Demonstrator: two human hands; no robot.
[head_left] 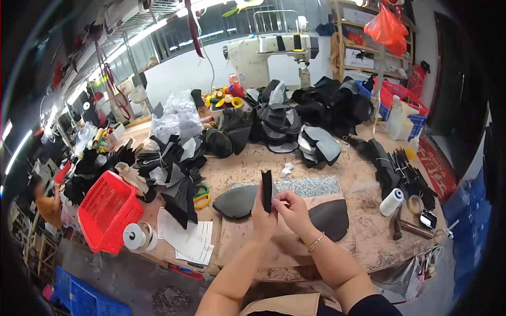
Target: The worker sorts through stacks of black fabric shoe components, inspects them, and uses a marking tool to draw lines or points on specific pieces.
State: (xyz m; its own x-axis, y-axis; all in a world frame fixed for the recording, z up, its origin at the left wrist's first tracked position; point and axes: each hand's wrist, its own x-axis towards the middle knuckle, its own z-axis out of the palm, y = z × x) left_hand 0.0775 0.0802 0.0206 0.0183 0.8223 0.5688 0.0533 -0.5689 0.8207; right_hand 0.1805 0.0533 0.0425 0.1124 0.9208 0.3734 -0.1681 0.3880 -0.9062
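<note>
The black piece (pixel 267 190) is upright above the tabletop (pixel 363 231), near its front edge, folded or layered lengthwise so that 2 edges seem to run side by side. It looks like thin sheet material, leather-like: probably light, flexible yet firm enough to stand up from the grip, and unlikely to break. A smooth face could slide a little, so the lower end is a sensible hold, with the edges left clear for a fingertip pinch.

The left hand (pixel 263 218) has its fingers closed around that lower part, thumb side toward the body. The right hand (pixel 295 211) has its thumb and fingertips drawn together just beside the right edge; I cannot tell whether they grip it.

Around the hands, 2 dark flat panels lie on the tabletop, a left panel (pixel 237 203) and a right panel (pixel 331 220), with a speckled slab (pixel 313 185) behind. Farther left are scissors (pixel 201 200) and a red basket (pixel 109 208); to the right, a white thread cone (pixel 391 202). Stacked dark pieces (pixel 276 129) sit toward the back, before a sewing machine (pixel 247 55).
</note>
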